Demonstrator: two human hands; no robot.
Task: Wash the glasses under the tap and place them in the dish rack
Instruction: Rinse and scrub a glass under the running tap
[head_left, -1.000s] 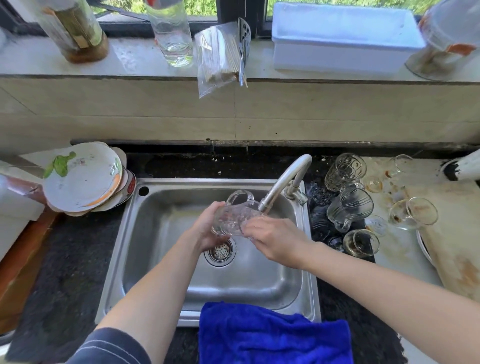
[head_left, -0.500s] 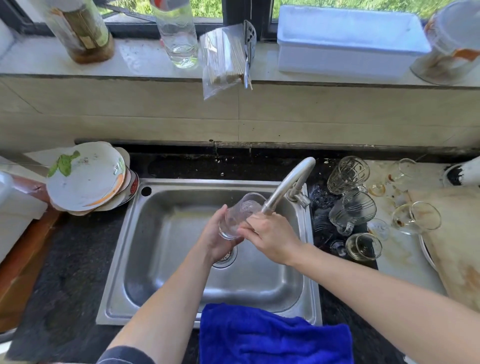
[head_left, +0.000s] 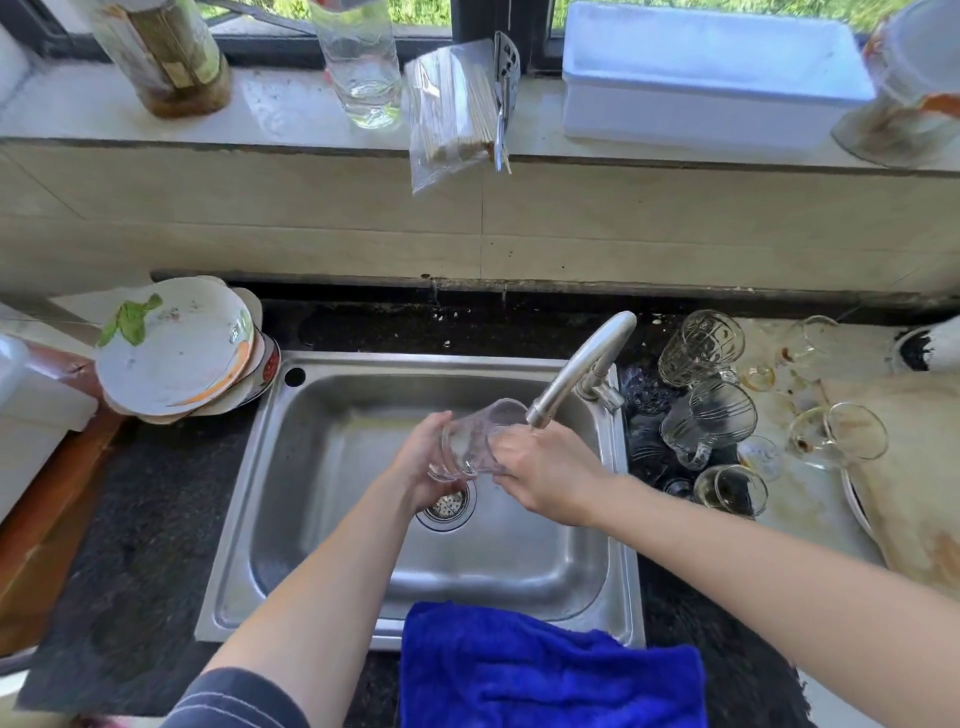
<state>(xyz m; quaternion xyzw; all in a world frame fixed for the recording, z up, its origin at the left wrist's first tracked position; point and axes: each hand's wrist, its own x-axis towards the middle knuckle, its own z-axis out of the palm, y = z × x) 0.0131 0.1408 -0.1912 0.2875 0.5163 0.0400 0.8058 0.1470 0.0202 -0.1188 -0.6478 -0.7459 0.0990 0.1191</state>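
Both hands grip one glass (head_left: 475, 441) over the sink (head_left: 332, 467): left hand (head_left: 423, 460) at 9 o'clock, right hand (head_left: 545, 470) at 3, tap (head_left: 576, 369) above.

Curled left hand (head_left: 418, 464) beside right hand (head_left: 546, 474)
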